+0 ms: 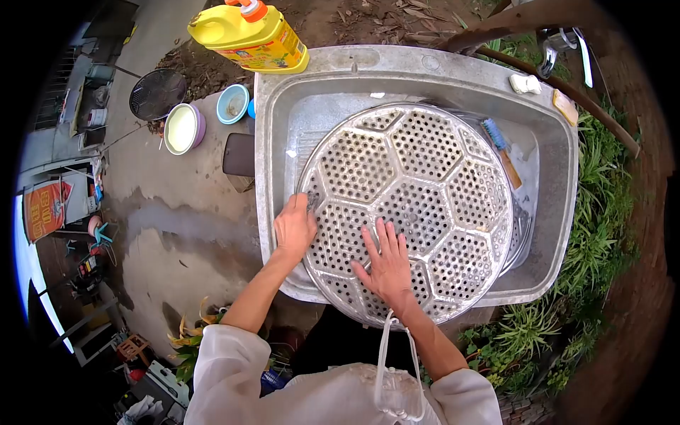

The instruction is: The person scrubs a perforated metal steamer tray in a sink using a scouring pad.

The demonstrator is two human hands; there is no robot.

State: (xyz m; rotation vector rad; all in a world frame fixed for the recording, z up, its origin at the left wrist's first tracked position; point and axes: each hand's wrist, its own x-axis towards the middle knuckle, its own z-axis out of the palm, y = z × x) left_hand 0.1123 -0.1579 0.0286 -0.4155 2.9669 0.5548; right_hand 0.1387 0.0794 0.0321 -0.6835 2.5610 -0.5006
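Note:
A large round metal steamer tray, full of small holes and embossed with hexagons, lies across a grey stone sink, its near edge over the sink's front rim. At the tray's left edge, my left hand is closed, fingers curled on a small grey wad that looks like a steel wool scourer, mostly hidden by the fingers. My right hand lies flat on the tray's lower middle, fingers spread, holding nothing. Another metal piece shows partly under the tray at right.
A blue-bristled brush with a wooden handle rests in the sink's right part. A yellow detergent jug stands at the back left corner. White soap and a faucet are at back right. Basins sit on the ground; plants grow right.

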